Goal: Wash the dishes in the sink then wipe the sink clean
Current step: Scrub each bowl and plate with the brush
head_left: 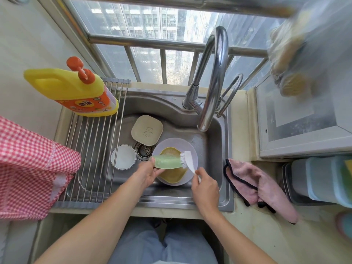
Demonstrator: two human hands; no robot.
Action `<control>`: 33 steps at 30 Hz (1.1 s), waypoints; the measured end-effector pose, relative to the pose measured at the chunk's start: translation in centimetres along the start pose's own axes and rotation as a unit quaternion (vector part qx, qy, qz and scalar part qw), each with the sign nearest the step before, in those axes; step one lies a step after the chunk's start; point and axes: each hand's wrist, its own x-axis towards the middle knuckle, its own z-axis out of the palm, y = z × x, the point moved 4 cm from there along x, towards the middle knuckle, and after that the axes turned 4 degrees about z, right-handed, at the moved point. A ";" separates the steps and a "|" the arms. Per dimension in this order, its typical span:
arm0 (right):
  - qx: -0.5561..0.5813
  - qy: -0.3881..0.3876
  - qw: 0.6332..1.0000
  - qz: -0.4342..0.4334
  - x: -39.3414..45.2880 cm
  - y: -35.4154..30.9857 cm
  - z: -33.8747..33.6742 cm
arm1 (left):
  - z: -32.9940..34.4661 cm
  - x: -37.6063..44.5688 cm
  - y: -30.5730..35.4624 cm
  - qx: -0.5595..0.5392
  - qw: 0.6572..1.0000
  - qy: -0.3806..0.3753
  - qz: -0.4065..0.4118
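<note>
Barred window (152, 46) shows sunlit towers; pale wall (24, 35) left; beige countertop (253, 225).

The yellow detergent bottle (72, 88) carries an orange label (89, 104) with a dark badge holding pale characters, too blurred to read. The beige square dish (147, 129) in the sink bears an embossed bear outline and no words. A faint stamp on the faucet base (196, 103) is illegible.
</note>
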 end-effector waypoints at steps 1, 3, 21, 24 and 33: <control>-0.003 -0.005 0.999 -0.038 -0.5 -0.8 0.2 | 0.1 0.0 0.0 0.002 1.000 -0.001 0.003; -0.016 -0.022 0.993 -0.115 -1.9 -2.3 0.8 | 0.0 -0.1 0.0 0.009 1.000 -0.001 0.005; -0.059 -0.064 0.989 -0.124 -1.7 -1.7 1.2 | -1.8 1.3 -0.9 0.080 0.997 0.001 0.014; -0.059 -0.073 0.989 -0.111 -1.4 -1.5 1.8 | -2.2 1.8 -0.9 0.077 0.996 -0.013 0.047; -0.033 -0.100 0.994 0.035 2.8 0.3 4.4 | -3.4 1.1 -3.5 0.418 0.904 -0.020 0.086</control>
